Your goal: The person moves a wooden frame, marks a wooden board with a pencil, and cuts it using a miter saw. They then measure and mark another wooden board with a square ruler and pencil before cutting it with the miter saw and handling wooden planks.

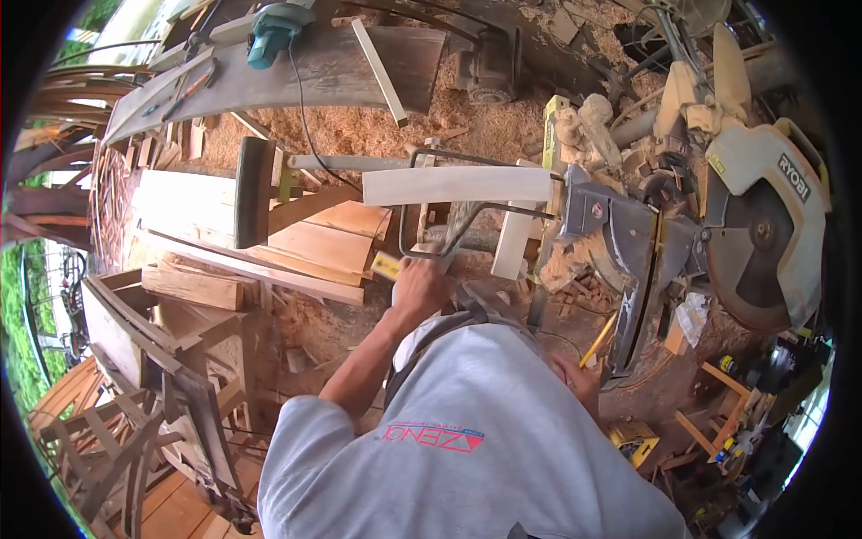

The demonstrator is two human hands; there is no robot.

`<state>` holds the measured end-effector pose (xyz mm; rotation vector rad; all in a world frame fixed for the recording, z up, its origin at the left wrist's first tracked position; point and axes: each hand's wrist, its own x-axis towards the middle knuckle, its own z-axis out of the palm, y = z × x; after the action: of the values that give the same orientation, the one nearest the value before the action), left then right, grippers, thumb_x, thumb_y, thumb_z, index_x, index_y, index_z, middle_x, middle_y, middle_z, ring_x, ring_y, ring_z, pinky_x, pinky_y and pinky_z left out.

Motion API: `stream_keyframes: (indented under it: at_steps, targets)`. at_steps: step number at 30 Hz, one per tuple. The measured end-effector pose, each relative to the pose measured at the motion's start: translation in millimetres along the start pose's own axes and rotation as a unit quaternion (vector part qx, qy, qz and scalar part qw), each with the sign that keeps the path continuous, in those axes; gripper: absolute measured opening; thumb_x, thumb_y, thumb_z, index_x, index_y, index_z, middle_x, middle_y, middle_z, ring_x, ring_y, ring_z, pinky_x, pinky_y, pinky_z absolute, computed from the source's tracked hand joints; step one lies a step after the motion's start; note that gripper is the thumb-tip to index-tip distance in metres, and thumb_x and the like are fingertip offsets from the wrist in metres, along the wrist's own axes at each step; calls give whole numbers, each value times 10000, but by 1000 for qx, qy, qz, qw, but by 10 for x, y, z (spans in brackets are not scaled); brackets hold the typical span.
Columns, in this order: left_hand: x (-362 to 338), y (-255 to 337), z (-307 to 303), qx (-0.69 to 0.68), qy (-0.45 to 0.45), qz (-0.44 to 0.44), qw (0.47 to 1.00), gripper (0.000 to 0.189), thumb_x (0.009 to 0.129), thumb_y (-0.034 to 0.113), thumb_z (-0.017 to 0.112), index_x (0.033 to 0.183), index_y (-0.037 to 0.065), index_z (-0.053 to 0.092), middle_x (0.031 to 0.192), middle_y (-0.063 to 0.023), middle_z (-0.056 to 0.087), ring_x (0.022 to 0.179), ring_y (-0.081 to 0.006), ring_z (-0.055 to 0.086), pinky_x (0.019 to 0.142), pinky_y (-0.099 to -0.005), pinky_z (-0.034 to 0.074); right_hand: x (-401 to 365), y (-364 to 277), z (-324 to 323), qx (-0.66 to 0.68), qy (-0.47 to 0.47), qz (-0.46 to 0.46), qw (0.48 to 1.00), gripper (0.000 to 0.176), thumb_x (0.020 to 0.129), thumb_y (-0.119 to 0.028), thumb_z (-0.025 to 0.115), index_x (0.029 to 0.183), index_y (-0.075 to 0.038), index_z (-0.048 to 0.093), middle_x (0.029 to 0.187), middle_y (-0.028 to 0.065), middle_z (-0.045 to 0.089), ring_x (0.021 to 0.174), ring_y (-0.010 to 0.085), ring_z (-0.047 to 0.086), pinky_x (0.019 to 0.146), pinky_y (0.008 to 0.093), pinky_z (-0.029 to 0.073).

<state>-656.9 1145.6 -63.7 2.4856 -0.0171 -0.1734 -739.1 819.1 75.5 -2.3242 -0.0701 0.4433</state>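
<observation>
My left hand (422, 287) is closed in front of my waist, with a yellow piece (386, 266) that looks like a tape measure showing at its finger side. Part of it is hidden by the fingers. Beside my right hip, my right hand (576, 377) grips a yellow pencil (599, 340) that points up and away from me. A pale planed board (458, 186) lies across the metal stand, its right end by the mitre saw (642, 242). Under it, a shorter pale piece (514, 242) leans crosswise. The left hand is just below the stand's black frame (467, 229).
The saw's round blade and RYOBI guard (763, 225) stand at the right. A teal power tool (272, 36) rests on a dark plank (332, 67) at the back. Stacked boards (314, 238) and a wooden frame (189, 386) are at left. Shavings cover the ground.
</observation>
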Motion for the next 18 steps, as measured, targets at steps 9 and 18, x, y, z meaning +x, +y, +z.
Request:
stream_keyframes:
  at_steps: [9,18]
  targets:
    - [-1351,-822,-1021,-485,-119,-301,812,577,701,58,776,1228,-24,554,965,-61,628,885,-165,597,782,-290,467,2217,-1334,385,-128,86,-373,915,818,769,-214,792,1434,4,368,1375,270,474,1318,392,430,1125,497,294]
    - [-421,-511,-2219,-452,-53,-178,872,642,840,286,727,1342,-37,491,973,-41,645,898,-115,585,764,-250,462,2726,-1315,200,-176,-116,-314,926,552,761,-117,727,1266,-24,525,1217,232,598,1163,423,528,996,455,425]
